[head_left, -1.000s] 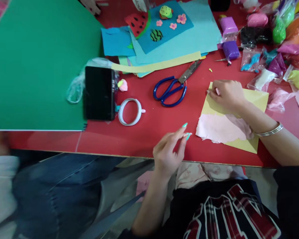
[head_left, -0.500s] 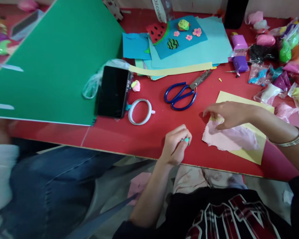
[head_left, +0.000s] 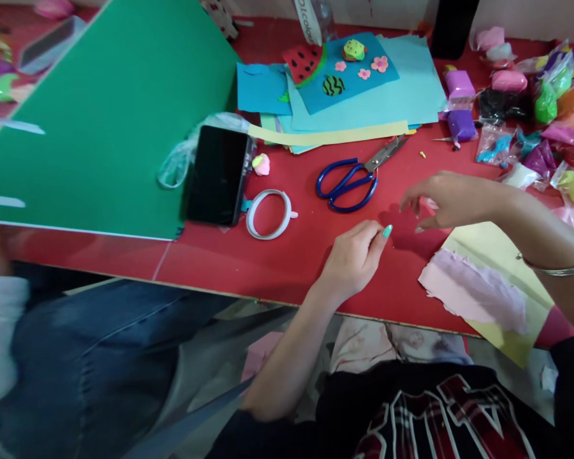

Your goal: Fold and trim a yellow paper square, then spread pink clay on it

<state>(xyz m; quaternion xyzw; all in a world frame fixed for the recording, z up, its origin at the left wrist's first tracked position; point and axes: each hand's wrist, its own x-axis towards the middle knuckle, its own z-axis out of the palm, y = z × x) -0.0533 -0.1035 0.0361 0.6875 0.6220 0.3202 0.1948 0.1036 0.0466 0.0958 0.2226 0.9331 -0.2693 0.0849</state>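
My left hand rests near the front edge of the red table with its fingers curled and the thumb on top. Whatever it may hold is hidden. My right hand hovers over the table, thumb and fingers apart. A small pale spot shows under its fingers, too unclear to name. Below it, a torn-edged sheet of pale pink clay lies on yellow paper, whose corner sticks out past the table edge. Blue-handled scissors lie beyond my left hand.
A roll of white tape and a black phone lie to the left, by a large green board. Blue papers with clay shapes are at the back. Bagged coloured clay fills the right. Another person's leg is at left.
The yellow paper with the pink clay has shifted right and toward me, turning so a corner overhangs. My right hand has lifted off the clay; my left hand has moved slightly right and away from me.
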